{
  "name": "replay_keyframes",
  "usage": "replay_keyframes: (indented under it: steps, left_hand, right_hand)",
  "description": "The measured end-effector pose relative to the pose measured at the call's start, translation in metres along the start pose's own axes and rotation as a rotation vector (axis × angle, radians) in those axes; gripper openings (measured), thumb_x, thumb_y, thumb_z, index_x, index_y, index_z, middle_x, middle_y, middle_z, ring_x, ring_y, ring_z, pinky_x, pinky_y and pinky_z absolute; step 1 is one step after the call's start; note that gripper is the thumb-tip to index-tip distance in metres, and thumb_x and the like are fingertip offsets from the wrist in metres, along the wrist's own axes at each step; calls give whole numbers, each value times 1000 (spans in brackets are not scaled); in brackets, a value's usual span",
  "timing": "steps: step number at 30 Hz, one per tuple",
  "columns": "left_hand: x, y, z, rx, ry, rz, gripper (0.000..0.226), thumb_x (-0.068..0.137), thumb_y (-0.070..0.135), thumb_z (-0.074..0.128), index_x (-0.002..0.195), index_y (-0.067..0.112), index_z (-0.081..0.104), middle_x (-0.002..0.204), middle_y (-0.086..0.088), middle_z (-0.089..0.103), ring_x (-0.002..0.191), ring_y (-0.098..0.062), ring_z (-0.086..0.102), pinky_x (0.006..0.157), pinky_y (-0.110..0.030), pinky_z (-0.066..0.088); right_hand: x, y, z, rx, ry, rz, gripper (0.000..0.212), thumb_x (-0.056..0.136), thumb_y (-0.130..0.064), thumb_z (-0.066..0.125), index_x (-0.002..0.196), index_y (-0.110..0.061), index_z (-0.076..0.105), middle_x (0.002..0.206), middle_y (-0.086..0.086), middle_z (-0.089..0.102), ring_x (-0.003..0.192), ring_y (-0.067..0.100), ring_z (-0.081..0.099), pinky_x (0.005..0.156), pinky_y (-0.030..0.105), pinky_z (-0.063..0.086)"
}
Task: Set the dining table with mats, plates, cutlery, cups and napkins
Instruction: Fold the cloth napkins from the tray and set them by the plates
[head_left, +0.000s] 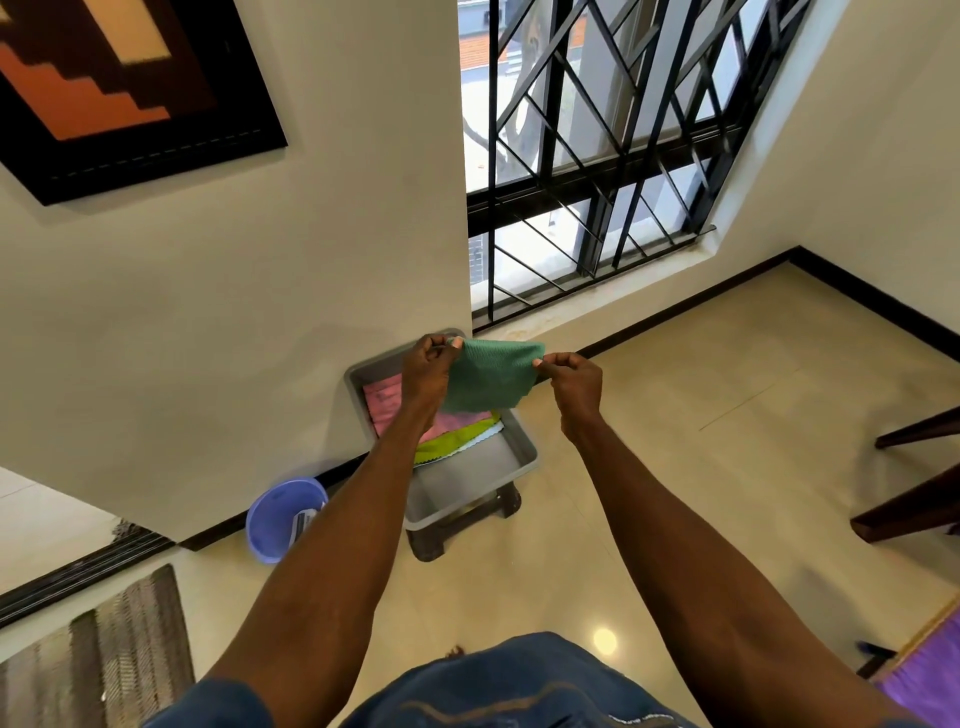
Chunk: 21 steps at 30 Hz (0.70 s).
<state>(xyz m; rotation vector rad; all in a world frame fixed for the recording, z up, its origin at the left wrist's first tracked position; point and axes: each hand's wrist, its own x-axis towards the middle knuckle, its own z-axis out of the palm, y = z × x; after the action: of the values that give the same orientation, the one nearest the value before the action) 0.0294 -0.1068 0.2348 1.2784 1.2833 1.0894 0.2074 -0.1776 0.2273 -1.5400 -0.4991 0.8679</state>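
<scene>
green napkin hangs flat, top edge level, corners pinched by left hand and right hand.

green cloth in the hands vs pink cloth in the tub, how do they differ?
The green waffle-textured cloth is lifted in the air, hanging with its top corners pinched by the left hand and right hand; the pink cloth lies flat in the grey plastic tub. The green cloth shows nearly whole; the pink cloth is partly hidden behind the left arm and the green cloth. Both look like napkin-type fabric.
</scene>
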Motion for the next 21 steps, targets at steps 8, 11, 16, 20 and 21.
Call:
replay_keyframes:
  steps: [8, 11, 16, 20, 21]
  left_hand:
    - [2, -3, -3, -39, -20, 6, 11, 90, 24, 69, 79, 22, 65, 74, 10, 61, 74, -7, 48, 72, -28, 38]
    - [5, -1, -5, -45, -18, 2, 14, 88, 22, 70, 75, 22, 66, 71, 11, 60, 74, -8, 47, 70, -29, 36]
    - [8, 0, -9, -26, 8, 0, 17, 87, 25, 71, 72, 21, 64, 71, 8, 58, 74, -10, 47, 70, -30, 37]
    - [6, 0, -9, -35, 11, -29, 20, 88, 27, 71, 73, 17, 63, 69, 6, 57, 68, -9, 46, 65, -28, 38]
    - [6, -1, -9, -24, 12, -36, 21, 89, 28, 71, 74, 16, 63, 66, 8, 55, 64, -7, 45, 62, -27, 38]
  right_hand:
    - [3, -6, 6, 59, -101, 109, 11, 75, -13, 63, 78, -2, 64, 84, 8, 61, 87, 22, 54, 86, 43, 50]
    - [-1, -10, 5, 122, -166, 117, 34, 64, -17, 61, 90, 4, 68, 84, 6, 58, 86, 21, 49, 79, 35, 42]
    - [-2, -11, 5, 177, -221, 95, 26, 62, -29, 69, 77, -8, 63, 78, 10, 51, 80, 24, 44, 70, 35, 42]
    - [-4, -11, 5, 93, -282, 77, 9, 82, -16, 71, 84, -12, 64, 86, 7, 64, 85, 25, 56, 73, 38, 47]
    - [-4, -9, 5, 82, -282, 80, 7, 83, -12, 70, 89, -11, 65, 91, 7, 67, 88, 24, 59, 77, 40, 50]
